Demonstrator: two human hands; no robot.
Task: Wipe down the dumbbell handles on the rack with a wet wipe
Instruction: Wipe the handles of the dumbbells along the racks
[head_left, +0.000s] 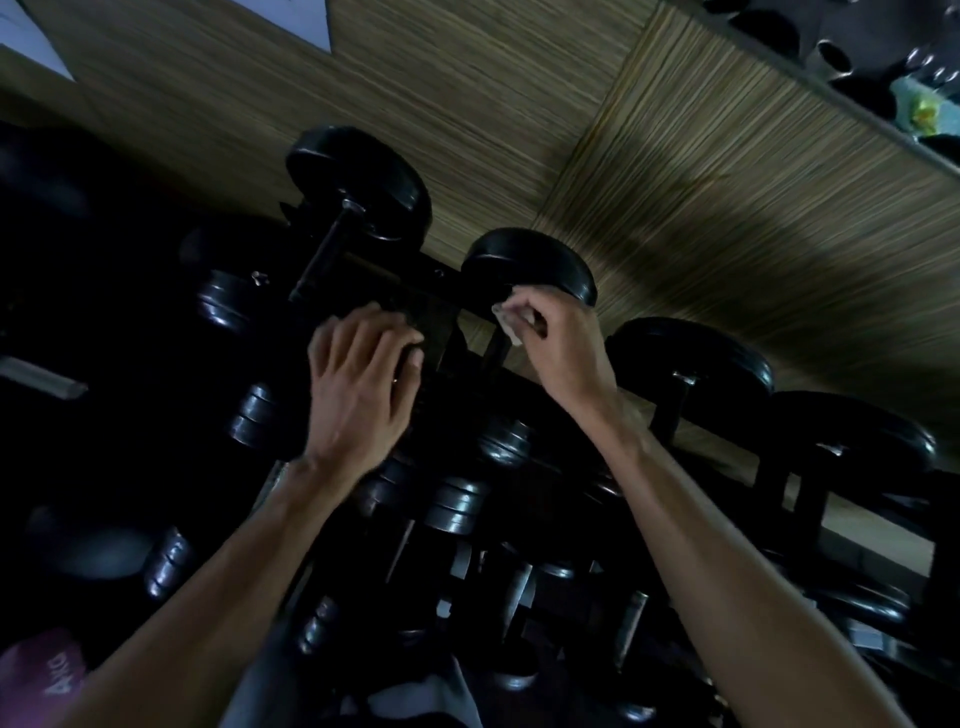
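Both forearms are reaching up to the rack (415, 270). Right hand (550, 343) is pinching a soft, limp wet wipe (511, 325) beside a heavy dumbbell (524, 265); left hand (358, 384) is apparently bracing, fingers curled over a dark head. Handles are rigid; wrap the wipe around them.

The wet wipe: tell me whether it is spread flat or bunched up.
Bunched up. The wet wipe is crumpled inside the right hand, only a wadded pale edge showing beside the dumbbell head.
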